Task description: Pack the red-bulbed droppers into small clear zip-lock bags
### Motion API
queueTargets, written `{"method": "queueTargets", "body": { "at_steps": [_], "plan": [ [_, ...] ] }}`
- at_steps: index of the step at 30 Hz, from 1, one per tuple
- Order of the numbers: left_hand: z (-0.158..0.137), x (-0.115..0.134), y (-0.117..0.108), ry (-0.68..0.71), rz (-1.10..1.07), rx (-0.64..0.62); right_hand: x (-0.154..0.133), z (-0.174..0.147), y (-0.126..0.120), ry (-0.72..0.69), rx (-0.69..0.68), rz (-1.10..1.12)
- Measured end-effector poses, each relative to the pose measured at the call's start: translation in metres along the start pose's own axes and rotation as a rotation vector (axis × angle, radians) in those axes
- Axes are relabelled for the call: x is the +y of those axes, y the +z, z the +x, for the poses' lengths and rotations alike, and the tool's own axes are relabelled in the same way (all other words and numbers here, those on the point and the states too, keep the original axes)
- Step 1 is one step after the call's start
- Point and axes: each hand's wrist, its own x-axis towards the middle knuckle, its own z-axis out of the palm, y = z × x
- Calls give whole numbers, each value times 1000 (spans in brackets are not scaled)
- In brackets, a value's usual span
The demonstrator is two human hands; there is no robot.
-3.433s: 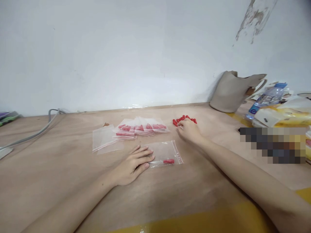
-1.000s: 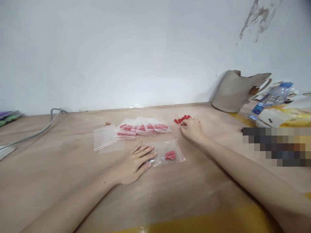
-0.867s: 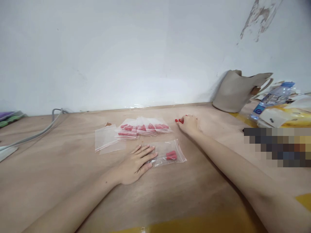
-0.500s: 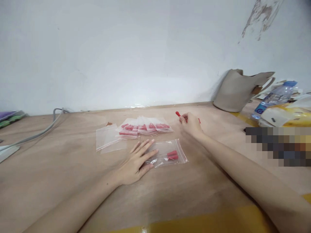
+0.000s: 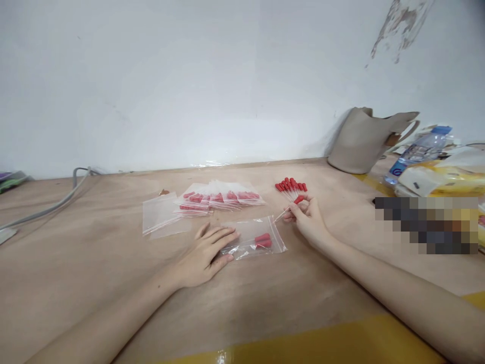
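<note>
My left hand [image 5: 210,253] lies flat on the closed-off left end of a clear zip bag [image 5: 246,228], fingers apart. Inside the bag are two droppers [image 5: 262,240] with red rubber bulbs. Between thumb and fingers, my right hand [image 5: 306,217] pinches another red-bulbed dropper [image 5: 298,200], its thin clear tube pointing down-left towards the bag's zip edge. Just behind that hand several loose droppers [image 5: 291,185] lie fanned out, bulbs away from me. Farther back, a spread of filled zip bags [image 5: 220,197] shows red bulbs through the plastic. Flat bags [image 5: 161,215] without visible contents lie left of them.
A beige jug-shaped container [image 5: 354,144] stands at the back right, beside a water bottle [image 5: 417,151] and a yellow-and-white package [image 5: 435,179]. A grey cable [image 5: 56,210] runs along the left. Yellow tape [image 5: 303,346] crosses the table's near side.
My right hand has come back from the loose droppers towards the bag with one dropper pinched in it, uncovering the pile. My left hand stays on the bag. The view has shifted slightly.
</note>
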Motion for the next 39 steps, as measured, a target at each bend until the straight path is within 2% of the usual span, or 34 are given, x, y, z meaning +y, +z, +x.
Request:
{"method": "queueTargets", "body": {
  "at_steps": [3, 8, 11, 14, 19, 22, 25, 28, 33, 37, 39],
  "plan": [
    [0, 0, 1, -4, -3, 6, 1, -8, 1, 51, -31, 3],
    [0, 0, 1, -3, 4, -4, 0, -15, 0, 10, -27, 61],
    [0, 0, 0, -9, 11, -10, -1, -13, -2, 109, -29, 117],
    [-1, 1, -1, -10, 13, -3, -2, -9, -9, 188, -137, 17],
    [-1, 1, -1, -9, 16, -21, -7, 5, -29, 27, -501, -391],
    [0, 1, -1, -7, 16, -27, -10, 11, -32, -158, -613, -485],
    [0, 1, -2, -2, 21, -32, -10, 8, -25, -296, -691, -549],
    [0, 0, -1, 1, 20, -37, -7, 1, -15, -327, -707, -563],
    [0, -1, 2, -7, 15, -22, -3, 0, -11, -309, -591, -670],
    [0, -1, 1, -8, 29, -30, -4, 2, -13, -332, -648, -695],
    [0, -1, 1, -10, 36, -39, -4, -1, -10, -324, -625, -674]
  ]
}}
